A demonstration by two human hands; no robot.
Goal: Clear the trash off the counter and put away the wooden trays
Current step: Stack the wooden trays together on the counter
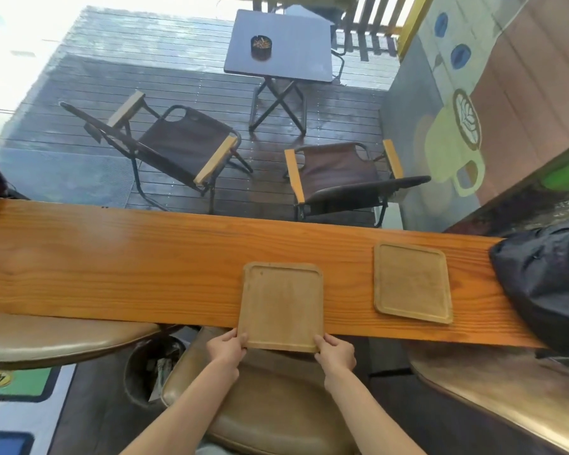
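Left hand (228,349) and right hand (335,351) grasp near tray (281,307) by its near corners, tray overhanging table (112,267) edge. Second tray (412,282) flat on table (just right), untouched, beside dark bag (545,284).

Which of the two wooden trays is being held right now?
The near tray, gripped at its front corners by the left hand and right hand, overhanging the counter. The right-side tray lies untouched.

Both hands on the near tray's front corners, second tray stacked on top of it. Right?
Not quite. The head view shows the second tray lying apart on the counter, to the right, not stacked. The left hand and right hand do grip the near tray at its front corners.
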